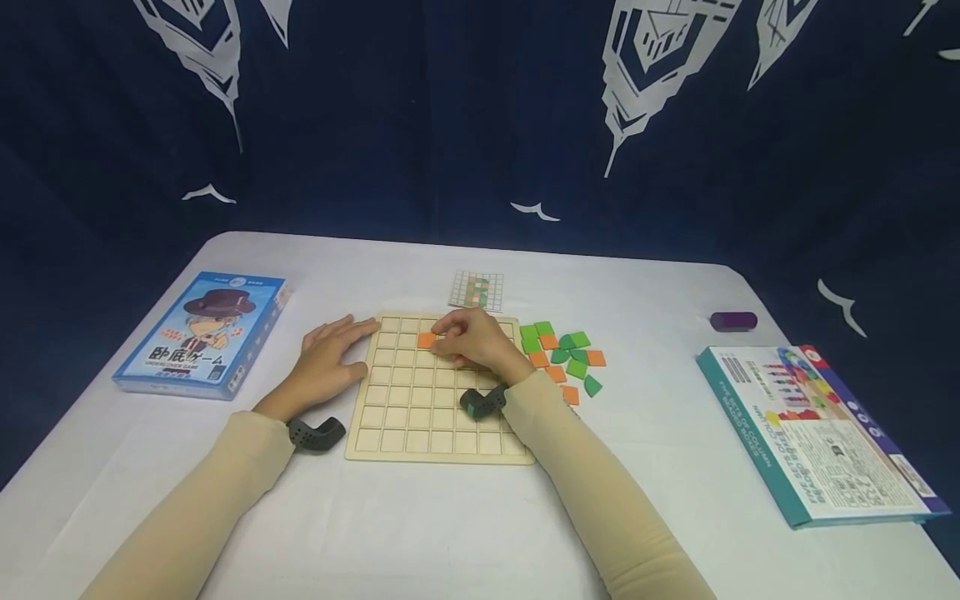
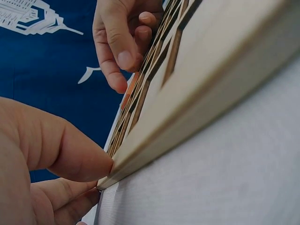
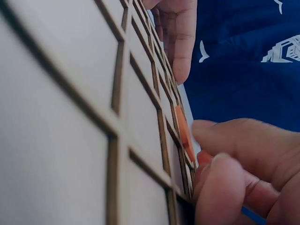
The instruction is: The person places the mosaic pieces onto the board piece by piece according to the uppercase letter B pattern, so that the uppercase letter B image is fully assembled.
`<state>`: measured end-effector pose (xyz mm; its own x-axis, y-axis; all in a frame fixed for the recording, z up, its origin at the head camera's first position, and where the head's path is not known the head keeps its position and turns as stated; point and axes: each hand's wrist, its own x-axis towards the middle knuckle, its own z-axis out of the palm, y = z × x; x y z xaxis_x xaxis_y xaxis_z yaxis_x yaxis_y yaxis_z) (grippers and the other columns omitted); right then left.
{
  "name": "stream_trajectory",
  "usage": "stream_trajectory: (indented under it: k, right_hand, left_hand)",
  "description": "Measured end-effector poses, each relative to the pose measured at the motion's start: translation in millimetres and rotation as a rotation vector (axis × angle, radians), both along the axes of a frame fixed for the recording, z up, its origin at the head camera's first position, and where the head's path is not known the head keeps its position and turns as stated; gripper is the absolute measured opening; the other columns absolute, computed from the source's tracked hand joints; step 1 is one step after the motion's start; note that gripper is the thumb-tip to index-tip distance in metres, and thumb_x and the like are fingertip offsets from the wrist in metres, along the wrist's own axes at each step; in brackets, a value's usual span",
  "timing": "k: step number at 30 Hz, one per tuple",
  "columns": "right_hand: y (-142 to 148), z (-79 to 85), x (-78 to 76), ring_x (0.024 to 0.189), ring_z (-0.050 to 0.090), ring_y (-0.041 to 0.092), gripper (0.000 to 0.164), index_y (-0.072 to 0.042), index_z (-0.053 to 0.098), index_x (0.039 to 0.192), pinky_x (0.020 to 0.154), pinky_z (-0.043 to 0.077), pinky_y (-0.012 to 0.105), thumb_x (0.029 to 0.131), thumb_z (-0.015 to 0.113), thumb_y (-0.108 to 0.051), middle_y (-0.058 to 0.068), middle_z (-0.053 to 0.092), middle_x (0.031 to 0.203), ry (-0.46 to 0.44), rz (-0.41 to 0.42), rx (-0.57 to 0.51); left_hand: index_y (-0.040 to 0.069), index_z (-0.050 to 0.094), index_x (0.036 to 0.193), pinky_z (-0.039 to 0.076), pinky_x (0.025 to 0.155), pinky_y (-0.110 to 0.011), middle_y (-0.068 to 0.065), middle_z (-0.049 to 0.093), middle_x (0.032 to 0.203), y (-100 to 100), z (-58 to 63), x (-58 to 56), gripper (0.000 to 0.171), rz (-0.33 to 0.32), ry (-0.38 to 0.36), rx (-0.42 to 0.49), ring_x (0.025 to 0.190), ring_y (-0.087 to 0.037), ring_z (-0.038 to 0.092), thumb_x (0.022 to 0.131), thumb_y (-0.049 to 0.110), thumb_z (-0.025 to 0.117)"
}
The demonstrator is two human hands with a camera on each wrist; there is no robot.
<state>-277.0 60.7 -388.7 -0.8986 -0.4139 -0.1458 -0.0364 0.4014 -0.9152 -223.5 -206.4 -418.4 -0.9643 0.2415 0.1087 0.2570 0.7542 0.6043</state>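
A pale wooden grid board point(image 1: 408, 418) lies flat on the white table. At its left edge rests my left hand point(image 1: 324, 367), fingers extended toward the far corner and thumb point(image 2: 84, 157) against the side. My right hand point(image 1: 480, 340) is over the far rows, thumb and fingers bent around the near side of a square orange tile point(image 1: 427, 340). In the right wrist view that orange tile point(image 3: 184, 131) sits in a cell of the grid, with the fingertips right at its edge. The right hand hides the cells beneath it.
Loose green and orange tiles point(image 1: 555, 374) are scattered right of the board. Behind the board lies a small printed grid card point(image 1: 477, 290). A blue game box point(image 1: 202, 333) is at the left, and a teal and white box point(image 1: 817, 433) and a purple capsule-shaped object point(image 1: 733, 321) are at the right.
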Motion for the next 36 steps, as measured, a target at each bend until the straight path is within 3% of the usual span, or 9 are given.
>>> stream_trajectory:
  k: [8,13,20,29,36]
  right_hand:
    - [9,6.8,-4.7,0.064,0.06,0.012,0.029,0.004,0.071,0.128,0.061,0.058,0.021,0.099,0.074,-0.002,0.003,0.066,0.079,-0.109,0.103,-0.127]
    - [22,15.5,-7.2,0.067,0.062,0.012,0.035,0.005,0.068,0.135,0.063,0.059,0.021,0.101,0.071,-0.002,0.004,0.066,0.083,-0.135,0.126,-0.166]
    - [52,23.8,-9.2,0.072,0.061,0.013,0.035,0.001,0.068,0.138,0.067,0.059,0.024,0.104,0.069,-0.008,0.006,0.067,0.09,-0.135,0.102,-0.162]
    - [92,28.9,-12.5,0.073,0.061,0.014,0.039,0.009,0.061,0.142,0.069,0.057,0.025,0.106,0.063,-0.006,0.012,0.07,0.099,-0.105,0.084,-0.185]
    - [117,29.0,-13.8,0.076,0.06,0.014,0.042,0.012,0.057,0.144,0.069,0.057,0.026,0.107,0.062,-0.007,0.006,0.068,0.097,-0.095,0.033,-0.19]
  left_hand:
    - [-0.001,0.05,0.158,0.004,0.13,-0.065,-0.021,0.044,0.168,-1,2.6,3.3,0.069,-0.002,-0.001,0.006,0.162,-0.044,0.023,0.09,0.008,0.06]
    - [-0.002,0.051,0.157,0.004,0.129,-0.065,-0.022,0.045,0.167,-2,3.9,3.5,0.069,-0.014,0.004,0.013,0.162,-0.044,0.024,0.09,0.008,0.06]
    - [-0.002,0.051,0.158,0.005,0.129,-0.065,-0.021,0.044,0.168,-2,1.6,1.0,0.069,-0.017,0.008,0.011,0.162,-0.044,0.024,0.09,0.009,0.061]
    - [-0.002,0.05,0.158,0.004,0.129,-0.066,-0.022,0.045,0.167,-2,4.9,2.2,0.069,-0.018,0.0,0.011,0.161,-0.045,0.023,0.09,0.009,0.061]
    - [-0.003,0.05,0.158,0.004,0.129,-0.066,-0.022,0.045,0.167,-1,4.7,2.1,0.069,-0.025,0.002,0.017,0.162,-0.045,0.024,0.09,0.008,0.06]
